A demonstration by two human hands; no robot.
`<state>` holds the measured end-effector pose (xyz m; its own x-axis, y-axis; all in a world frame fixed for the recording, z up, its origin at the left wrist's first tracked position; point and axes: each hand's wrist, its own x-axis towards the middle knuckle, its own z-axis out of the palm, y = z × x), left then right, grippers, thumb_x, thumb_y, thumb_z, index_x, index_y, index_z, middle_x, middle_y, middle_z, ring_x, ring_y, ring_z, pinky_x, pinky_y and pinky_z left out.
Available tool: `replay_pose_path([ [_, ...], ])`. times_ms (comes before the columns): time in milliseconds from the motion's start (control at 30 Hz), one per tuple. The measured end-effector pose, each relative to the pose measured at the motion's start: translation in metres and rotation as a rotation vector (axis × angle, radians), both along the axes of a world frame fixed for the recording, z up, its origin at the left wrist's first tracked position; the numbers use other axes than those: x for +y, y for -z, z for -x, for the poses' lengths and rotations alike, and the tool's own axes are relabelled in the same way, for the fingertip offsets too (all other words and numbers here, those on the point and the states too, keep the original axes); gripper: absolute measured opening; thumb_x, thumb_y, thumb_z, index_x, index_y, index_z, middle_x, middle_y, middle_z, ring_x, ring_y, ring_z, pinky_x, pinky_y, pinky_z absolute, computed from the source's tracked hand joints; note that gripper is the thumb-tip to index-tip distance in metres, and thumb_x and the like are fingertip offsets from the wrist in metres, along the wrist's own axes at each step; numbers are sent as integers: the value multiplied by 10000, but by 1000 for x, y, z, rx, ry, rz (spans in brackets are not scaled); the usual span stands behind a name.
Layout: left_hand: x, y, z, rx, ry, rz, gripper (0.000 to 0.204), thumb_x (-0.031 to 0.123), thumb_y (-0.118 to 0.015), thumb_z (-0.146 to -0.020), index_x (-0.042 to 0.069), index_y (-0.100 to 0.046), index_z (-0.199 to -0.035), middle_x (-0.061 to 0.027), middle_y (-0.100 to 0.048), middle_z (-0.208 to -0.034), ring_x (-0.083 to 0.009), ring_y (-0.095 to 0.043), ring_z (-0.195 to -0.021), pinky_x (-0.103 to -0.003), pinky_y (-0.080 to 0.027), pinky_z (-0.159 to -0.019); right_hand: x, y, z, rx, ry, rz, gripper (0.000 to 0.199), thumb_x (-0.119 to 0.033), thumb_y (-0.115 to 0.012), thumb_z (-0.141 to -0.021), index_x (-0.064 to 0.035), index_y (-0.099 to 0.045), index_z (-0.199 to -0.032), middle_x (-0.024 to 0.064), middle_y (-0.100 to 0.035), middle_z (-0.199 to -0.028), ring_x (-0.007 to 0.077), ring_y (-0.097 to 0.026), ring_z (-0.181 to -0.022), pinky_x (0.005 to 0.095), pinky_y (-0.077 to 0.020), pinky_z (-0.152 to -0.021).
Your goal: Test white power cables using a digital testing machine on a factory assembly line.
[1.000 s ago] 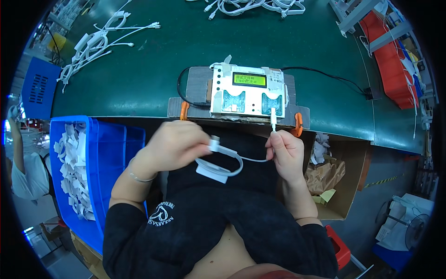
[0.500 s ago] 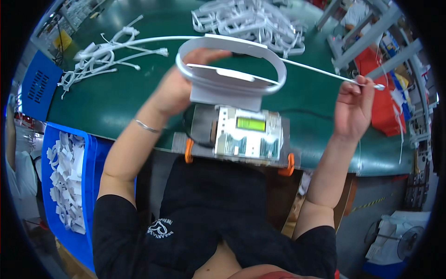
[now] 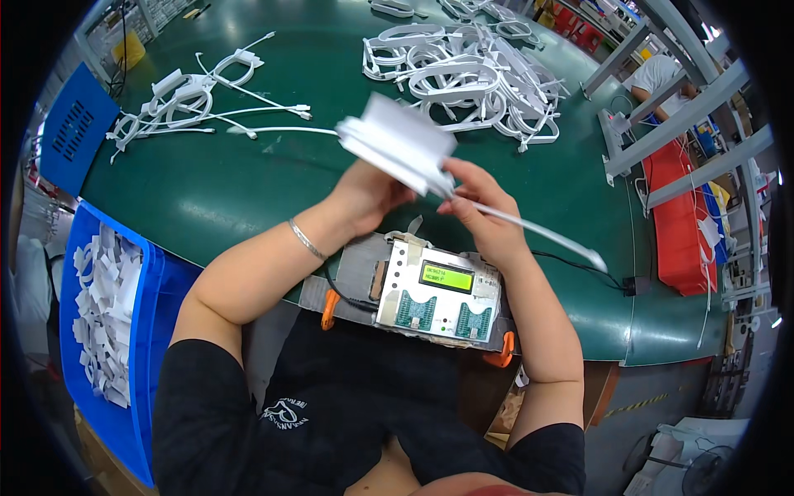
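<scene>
A white cable coil wrapped in a white paper sleeve (image 3: 404, 142) is held up over the bench, blurred by motion. My left hand (image 3: 366, 197) is closed on its lower left side, the fingertips partly hidden beneath it. At the sleeve's right corner, my right hand (image 3: 488, 211) pinches the coil with thumb and fingers. One loose cable end (image 3: 550, 236) sticks out past my right hand, while another cable end (image 3: 285, 130) stretches left over the green surface. Just below both hands sits a white cable tester (image 3: 438, 293) with a lit green display and two green circuit boards.
Several bundled white cables (image 3: 471, 78) lie piled at the far middle of the green bench (image 3: 273, 182). More loose cables (image 3: 186, 103) lie at the left, near a blue box (image 3: 74, 132). A blue bin (image 3: 147, 331) holds paper scraps. Orange clamps (image 3: 329, 310) grip the tester's base. Red bins (image 3: 674, 223) stand right.
My right hand has let go of the outstretched cable end and come left to the coil. The coil has turned and tilted in my left hand, its sleeve now facing up.
</scene>
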<state>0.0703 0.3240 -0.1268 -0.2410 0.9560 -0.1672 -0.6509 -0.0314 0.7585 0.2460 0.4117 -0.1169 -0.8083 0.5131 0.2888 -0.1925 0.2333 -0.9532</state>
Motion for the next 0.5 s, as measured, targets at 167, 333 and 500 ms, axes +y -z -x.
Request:
replay_pose_path([
  [167,5,4,5,87,214,36,276,132,-582,-880,93,-555,-1152,-12,-558,-948,-84,-556,-763,-193,-458,-657,14,1,-13,95,142,179,291,-211,-486,-942,22,-529,-1110,81,-578,-878,121,-520,-642,257,-459,-614],
  [333,15,2,35,326,-195,-54,217,159,-533,-916,55,-555,-1105,-14,-620,-906,-72,-567,-811,-189,-420,-701,36,-10,-24,152,200,282,356,-272,-414,-973,23,-526,-1138,52,-530,-797,88,-430,-572,251,-435,-575],
  [500,10,-5,30,370,-194,-185,141,178,-485,-943,66,-557,-991,-45,-616,-913,-105,-571,-868,-243,-446,-770,33,-9,-23,19,153,298,361,-281,-426,-969,21,-539,-1132,42,-527,-776,81,-426,-567,251,-432,-564],
])
